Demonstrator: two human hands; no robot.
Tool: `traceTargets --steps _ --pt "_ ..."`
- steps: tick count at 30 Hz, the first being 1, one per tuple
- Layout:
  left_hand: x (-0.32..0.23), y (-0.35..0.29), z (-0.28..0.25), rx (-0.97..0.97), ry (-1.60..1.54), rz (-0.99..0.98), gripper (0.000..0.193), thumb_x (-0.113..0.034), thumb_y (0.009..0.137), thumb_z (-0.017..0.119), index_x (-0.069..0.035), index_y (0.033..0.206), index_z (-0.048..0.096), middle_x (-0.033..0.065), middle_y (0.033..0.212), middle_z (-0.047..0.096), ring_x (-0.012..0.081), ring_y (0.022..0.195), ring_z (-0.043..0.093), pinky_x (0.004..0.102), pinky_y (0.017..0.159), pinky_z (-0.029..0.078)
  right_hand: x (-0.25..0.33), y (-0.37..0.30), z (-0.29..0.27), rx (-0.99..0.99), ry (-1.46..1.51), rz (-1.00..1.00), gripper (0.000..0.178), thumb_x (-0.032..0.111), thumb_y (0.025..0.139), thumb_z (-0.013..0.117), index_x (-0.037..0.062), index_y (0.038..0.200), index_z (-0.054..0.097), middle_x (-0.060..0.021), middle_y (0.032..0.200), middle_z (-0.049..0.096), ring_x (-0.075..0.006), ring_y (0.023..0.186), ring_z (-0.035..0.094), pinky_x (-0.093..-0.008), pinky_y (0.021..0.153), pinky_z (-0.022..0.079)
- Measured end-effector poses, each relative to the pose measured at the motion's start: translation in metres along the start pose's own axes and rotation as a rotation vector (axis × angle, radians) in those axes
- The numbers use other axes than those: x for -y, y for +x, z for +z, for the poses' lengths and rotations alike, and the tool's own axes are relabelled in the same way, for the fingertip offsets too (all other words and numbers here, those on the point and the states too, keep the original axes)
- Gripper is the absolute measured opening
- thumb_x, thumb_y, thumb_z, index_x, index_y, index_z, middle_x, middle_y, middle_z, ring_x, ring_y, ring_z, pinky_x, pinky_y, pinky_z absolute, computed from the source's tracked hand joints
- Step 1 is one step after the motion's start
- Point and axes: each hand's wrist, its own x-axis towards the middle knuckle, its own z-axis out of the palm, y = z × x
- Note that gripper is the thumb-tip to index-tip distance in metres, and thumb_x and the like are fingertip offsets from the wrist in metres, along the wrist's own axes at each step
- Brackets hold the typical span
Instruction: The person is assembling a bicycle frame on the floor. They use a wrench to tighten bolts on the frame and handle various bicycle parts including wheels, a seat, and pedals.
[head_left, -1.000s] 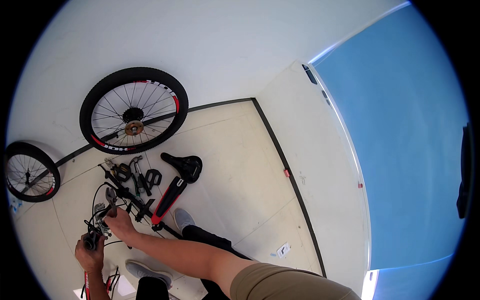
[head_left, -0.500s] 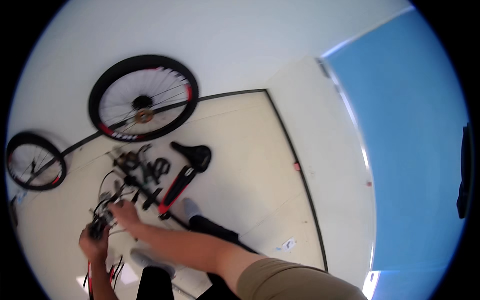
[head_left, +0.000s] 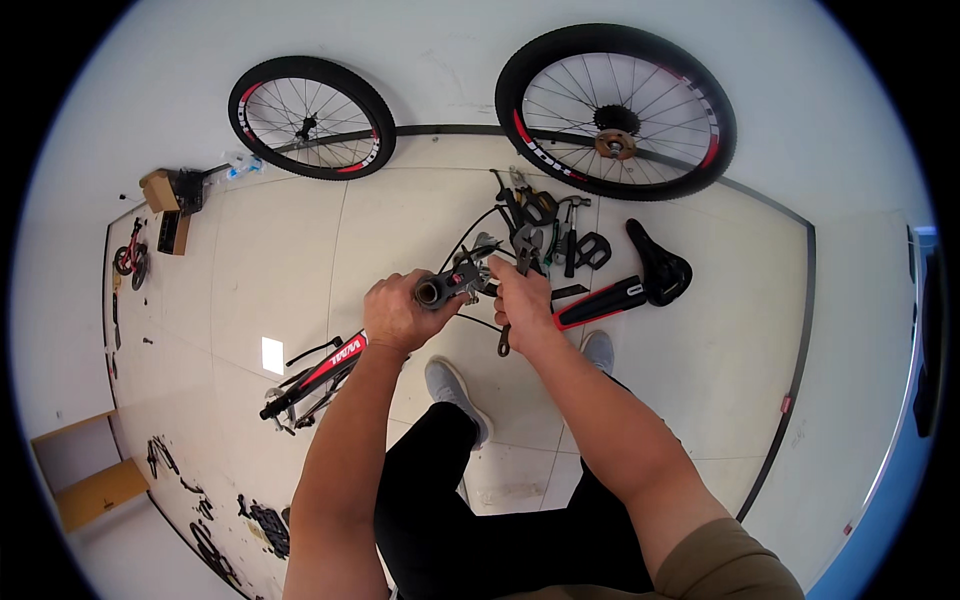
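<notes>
Wrench (head_left: 524,257) in right hand (head_left: 524,302), long axis fore-and-aft, head forward

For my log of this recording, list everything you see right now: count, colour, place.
Wheels: two, black with red-and-white rims, against the wall
Saddle: one, black, floor at right
Tube: one, red and black, beside the saddle
Pedals: two, mostly black, below the right wheel
Hammer: one, dark handle, among the pedals
Frame piece: one, red, white and black, left of centre
Small bike: one, red and black, far left
Boxes: at least two, brown, upper left
Loose parts: several, dark, lower left
Wrench: one, dark grey, centre
Tubular part: one, dark, centre
Shoes: two, grey, floor
Left hand: one, bare, holding the tubular part
Right hand: one, bare, gripping the wrench
</notes>
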Motion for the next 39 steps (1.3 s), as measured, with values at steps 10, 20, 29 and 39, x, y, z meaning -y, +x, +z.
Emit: traceTargets --steps 10,20,29,39 --pt "-0.003 0.001 0.002 0.008 0.018 -0.009 0.047 -0.058 0.067 0.083 -0.014 0.080 0.070 0.0068 0.067 0.065 0.0278 0.061 0.064 0.0392 0.058 0.053 -0.002 0.008 -0.006 0.022 0.078 -0.003 0.021 0.023 0.088 0.068 0.0120 0.080 0.052 0.0059 0.061 0.037 -0.0057 0.046 0.033 -0.0249 0.039 0.025" --pt "0.001 0.002 0.005 0.007 -0.007 -0.006 0.045 -0.054 0.067 0.084 -0.014 0.083 0.070 0.0056 0.069 0.067 0.0276 0.062 0.065 0.0387 0.059 0.053 -0.003 0.007 -0.005 0.072 0.161 0.036 0.021 0.019 0.087 0.069 0.0133 0.083 0.048 0.0076 0.062 0.034 -0.0043 0.047 0.030 -0.0232 0.041 0.022" --pt "0.000 0.002 0.002 0.068 -0.063 -0.023 0.047 -0.051 0.064 0.086 -0.015 0.090 0.070 0.0058 0.073 0.067 0.0267 0.068 0.065 0.0395 0.066 0.054 0.000 0.009 -0.008 0.117 0.156 0.047 0.020 0.021 0.089 0.068 0.0107 0.089 0.051 0.0067 0.064 0.036 -0.0046 0.048 0.031 -0.0231 0.042 0.024" --pt "-0.002 0.005 0.001 0.144 -0.085 0.022 0.046 -0.037 0.067 0.085 -0.015 0.102 0.068 0.0051 0.087 0.070 0.0268 0.083 0.066 0.0404 0.072 0.055 0.002 0.006 -0.012 -0.046 0.287 0.146 0.023 0.028 0.092 0.061 0.0084 0.088 0.051 0.0052 0.063 0.035 -0.0064 0.050 0.033 -0.0241 0.043 0.024"
